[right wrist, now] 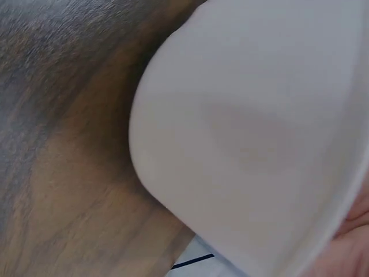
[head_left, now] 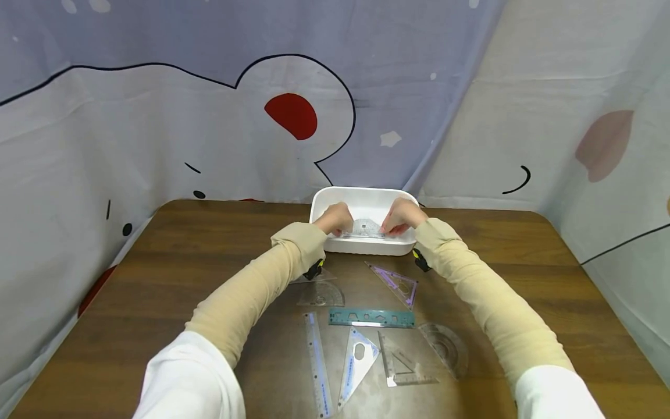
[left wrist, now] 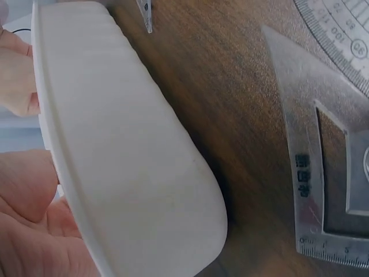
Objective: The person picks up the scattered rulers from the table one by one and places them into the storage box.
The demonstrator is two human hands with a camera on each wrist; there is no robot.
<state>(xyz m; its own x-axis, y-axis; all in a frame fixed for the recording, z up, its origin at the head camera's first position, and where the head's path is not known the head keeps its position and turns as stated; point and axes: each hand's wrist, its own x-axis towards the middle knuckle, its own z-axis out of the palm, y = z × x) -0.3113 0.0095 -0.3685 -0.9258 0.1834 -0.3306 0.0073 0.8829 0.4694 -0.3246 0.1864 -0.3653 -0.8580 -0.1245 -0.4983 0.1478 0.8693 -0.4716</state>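
Both hands reach over the near rim of a white plastic tub [head_left: 369, 247]. Inside it, a clear protractor [head_left: 365, 227] lies level between them, its straight edge toward me. My left hand [head_left: 337, 219] pinches its left end with curled fingers, and my right hand [head_left: 400, 216] pinches the right end. The tub's wall hides most of the fingertips in both wrist views. In the left wrist view, the left hand [left wrist: 34, 231] shows behind the tub's rim; only a bit of the right hand [right wrist: 346, 248] appears in the right wrist view.
On the brown table [head_left: 220, 250] before the tub lie a purple set square [head_left: 399, 285], a teal stencil ruler [head_left: 371, 318], a blue-striped ruler [head_left: 318, 366], a blue-marked set square [head_left: 358, 366], a clear set square [head_left: 403, 366] and two protractors, one at right [head_left: 447, 349]. A patterned curtain hangs behind.
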